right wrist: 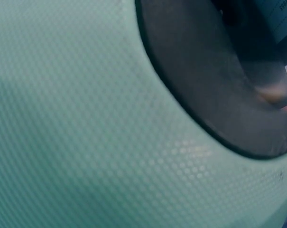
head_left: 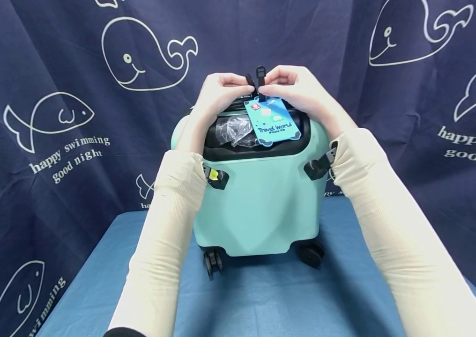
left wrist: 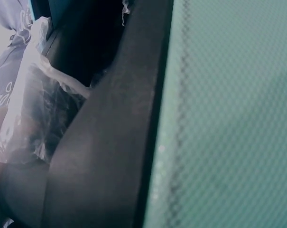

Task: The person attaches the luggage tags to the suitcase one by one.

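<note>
A mint-green suitcase stands upright, a black recess in its upper front. Over that recess hangs a blue luggage tag printed "Travel World", its black strap rising between the hands at the suitcase top. My left hand pinches one end of the strap between thumb and fingers. Close beside it, my right hand pinches the strap's buckle end. Crumpled clear plastic wrap covers part of the handle, and also shows in the left wrist view. Part of the printed tag appears in the right wrist view.
The suitcase rests on its black wheels on a blue cloth-covered table. Behind it hangs a dark blue curtain with white whale and fish drawings. Wrist cameras sit close to the suitcase front.
</note>
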